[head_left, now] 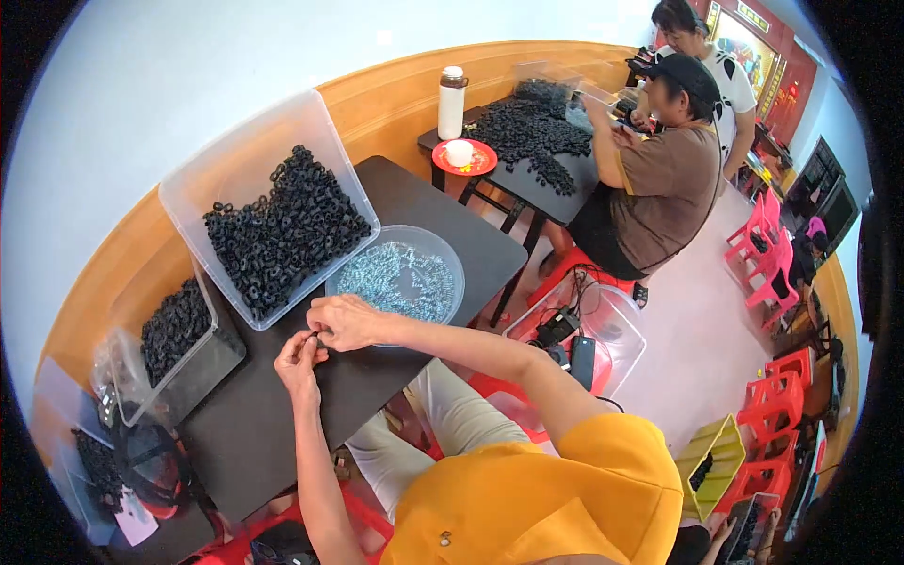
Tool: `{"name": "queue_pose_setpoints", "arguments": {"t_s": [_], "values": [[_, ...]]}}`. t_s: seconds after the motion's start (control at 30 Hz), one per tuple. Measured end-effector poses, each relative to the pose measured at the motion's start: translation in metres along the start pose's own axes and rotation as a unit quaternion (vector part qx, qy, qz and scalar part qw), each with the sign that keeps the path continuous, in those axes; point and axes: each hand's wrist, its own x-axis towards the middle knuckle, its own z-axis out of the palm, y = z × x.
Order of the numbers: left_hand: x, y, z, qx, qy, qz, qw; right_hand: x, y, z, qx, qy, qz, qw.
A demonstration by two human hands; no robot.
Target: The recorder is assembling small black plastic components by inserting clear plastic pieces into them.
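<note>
Hands point(347, 322) pinching small black piece point(314, 335) above table point(273, 405); nearby, bin point(252, 155) of black parts point(282, 235), bowl point(439, 247) of silvery pieces point(381, 275).

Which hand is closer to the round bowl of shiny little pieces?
Right. The right hand is just off the bowl's lower-left edge in the picture; the left hand is farther left and lower, farther from the bowl.

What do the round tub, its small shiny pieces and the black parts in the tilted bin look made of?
Round tub: probably clear plastic, smooth, judging by its see-through wall. Shiny pieces: likely metal, bright, from their silvery glints. Black parts: plastic or rubber, with slight sheen; can't tell which.
</note>
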Motion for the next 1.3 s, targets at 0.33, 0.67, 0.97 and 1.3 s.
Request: {"name": "queue_pose_setpoints", "arguments": {"t_s": [0.33,0.67,0.97,1.3], "values": [[0.005,-0.006,-0.006,-0.079,0.026,0.009,0.996,0.005,0.007,0.015,0.222,0.032,0.044,0.974],[0.006,-0.003,-0.008,-0.161,-0.013,-0.023,0.987,0.003,0.004,0.014,0.225,0.092,0.014,0.97],[0.002,-0.001,-0.008,-0.079,-0.016,0.0,0.997,-0.002,0.004,0.011,0.244,0.105,0.075,0.961],[0.008,-0.013,-0.006,-0.084,-0.044,0.001,0.995,-0.004,0.013,-0.001,0.308,0.061,0.109,0.943]]}}
